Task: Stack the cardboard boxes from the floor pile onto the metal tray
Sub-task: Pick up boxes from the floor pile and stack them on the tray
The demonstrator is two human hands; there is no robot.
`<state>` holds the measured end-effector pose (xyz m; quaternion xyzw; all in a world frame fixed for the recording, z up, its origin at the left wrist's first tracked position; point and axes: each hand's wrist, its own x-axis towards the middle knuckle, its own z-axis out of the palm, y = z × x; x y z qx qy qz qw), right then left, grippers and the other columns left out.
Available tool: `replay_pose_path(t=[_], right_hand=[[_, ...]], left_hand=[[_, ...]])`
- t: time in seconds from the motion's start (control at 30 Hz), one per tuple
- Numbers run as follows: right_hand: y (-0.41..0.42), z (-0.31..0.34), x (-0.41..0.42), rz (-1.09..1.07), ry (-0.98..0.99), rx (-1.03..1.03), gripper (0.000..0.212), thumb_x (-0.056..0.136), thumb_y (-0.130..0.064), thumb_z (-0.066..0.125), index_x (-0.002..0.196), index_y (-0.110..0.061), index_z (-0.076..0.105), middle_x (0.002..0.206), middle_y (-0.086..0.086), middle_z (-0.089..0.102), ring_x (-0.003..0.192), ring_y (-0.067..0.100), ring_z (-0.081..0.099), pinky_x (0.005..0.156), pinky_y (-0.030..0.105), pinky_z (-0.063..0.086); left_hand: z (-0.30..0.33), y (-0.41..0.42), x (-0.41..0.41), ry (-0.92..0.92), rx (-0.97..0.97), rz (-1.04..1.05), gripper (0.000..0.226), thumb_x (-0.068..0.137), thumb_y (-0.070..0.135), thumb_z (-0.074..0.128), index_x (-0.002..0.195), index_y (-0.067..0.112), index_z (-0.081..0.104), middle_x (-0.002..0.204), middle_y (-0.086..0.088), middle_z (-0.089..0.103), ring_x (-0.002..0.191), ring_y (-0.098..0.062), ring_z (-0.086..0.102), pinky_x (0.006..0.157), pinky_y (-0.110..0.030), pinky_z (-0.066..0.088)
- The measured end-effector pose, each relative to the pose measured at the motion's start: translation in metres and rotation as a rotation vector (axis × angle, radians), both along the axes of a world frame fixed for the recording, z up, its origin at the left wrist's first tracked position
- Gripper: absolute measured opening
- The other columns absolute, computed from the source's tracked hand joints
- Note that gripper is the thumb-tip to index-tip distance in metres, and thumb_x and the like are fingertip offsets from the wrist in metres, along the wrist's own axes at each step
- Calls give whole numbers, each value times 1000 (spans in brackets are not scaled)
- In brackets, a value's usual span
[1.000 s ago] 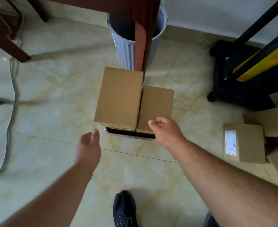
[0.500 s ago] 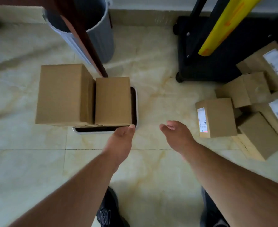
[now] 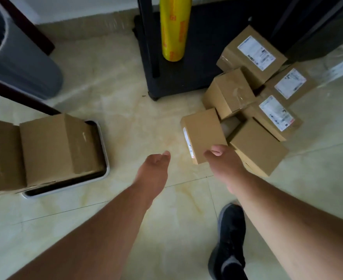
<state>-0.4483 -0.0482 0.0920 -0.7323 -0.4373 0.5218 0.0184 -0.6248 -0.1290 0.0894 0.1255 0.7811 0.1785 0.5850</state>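
Two cardboard boxes (image 3: 53, 150) stand on the metal tray (image 3: 104, 150), leaving bare its right edge. Right of the tray lies open floor (image 3: 138, 122), then the floor pile (image 3: 253, 110). The left hand (image 3: 154, 170) hangs relaxed; the right hand (image 3: 223, 162), fingers loosely curled, holds nothing at the nearest box (image 3: 203, 134).

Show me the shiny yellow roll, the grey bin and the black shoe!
shiny yellow plastic roll (image 3: 173, 27): head view, middle of its side.
grey round bin (image 3: 23, 73): head view, outer wall.
black shoe (image 3: 230, 237): head view, its top.
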Motion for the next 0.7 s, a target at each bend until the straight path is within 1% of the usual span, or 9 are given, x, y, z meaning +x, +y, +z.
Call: replay_pose_path(t=[0.1,0.2,0.3,0.33,0.4,0.43,0.53,0.63,0.7], right_hand=[[16,-13,25,-7,-9,-4,58,99,-34,62,152,-15,49,151,2,58,134,21,56,106,34,46],[36,-35,48,17,-24,-9,61,100,-37,60,154,-15,45,155,3,53,136,23,55,109,38,46],[54,-60,65,51,-65,-13,63,100,-39,58,156,-14,43,158,5,50,137,26,54,107,35,46],[59,-68,68,54,-74,-21,64,100,-39,57,156,-13,42,159,6,49,138,27,53,109,37,46],[66,-85,73,69,-81,-36,64,100,-38,56,157,-12,41,160,7,47,140,28,51,113,42,44],[68,-93,75,86,-85,-44,64,100,-38,55,157,-11,41,159,8,48,141,29,51,113,41,44],[74,-112,78,109,-91,-64,60,103,-35,55,154,-7,43,153,10,53,137,31,52,107,37,42],[77,-127,80,141,-108,-65,48,104,-30,53,145,-5,52,145,13,57,131,33,54,107,38,44],[75,-138,81,124,-117,-13,39,98,-33,57,131,-10,62,126,8,69,115,33,64,97,39,52]], left_hand=[[-17,21,27,-2,-26,-2,69,89,75,42,144,35,53,134,4,63,118,-27,63,109,-45,45],[-41,40,55,-6,-37,-1,74,88,75,42,148,34,50,140,2,61,123,-28,61,111,-47,44],[-67,55,77,-4,-50,-5,83,82,78,41,143,23,52,145,-16,57,129,-39,58,112,-51,45],[-74,59,83,-3,-55,-6,83,83,77,41,143,21,51,147,-18,54,132,-39,56,111,-51,45],[-89,66,92,11,-52,-10,73,94,69,43,151,25,45,153,-10,52,135,-34,54,106,-42,44],[-100,69,96,22,-56,-12,70,98,64,44,157,26,38,157,-4,48,137,-30,51,100,-35,39],[-123,77,104,46,-60,2,70,102,57,44,163,25,27,161,-1,41,139,-26,45,92,-30,31],[-141,82,110,50,-63,-11,68,102,57,42,161,24,32,156,-4,46,132,-29,51,88,-29,35],[-148,81,114,60,-32,-26,58,103,52,42,154,24,44,139,-3,58,109,-25,59,73,-26,39]])
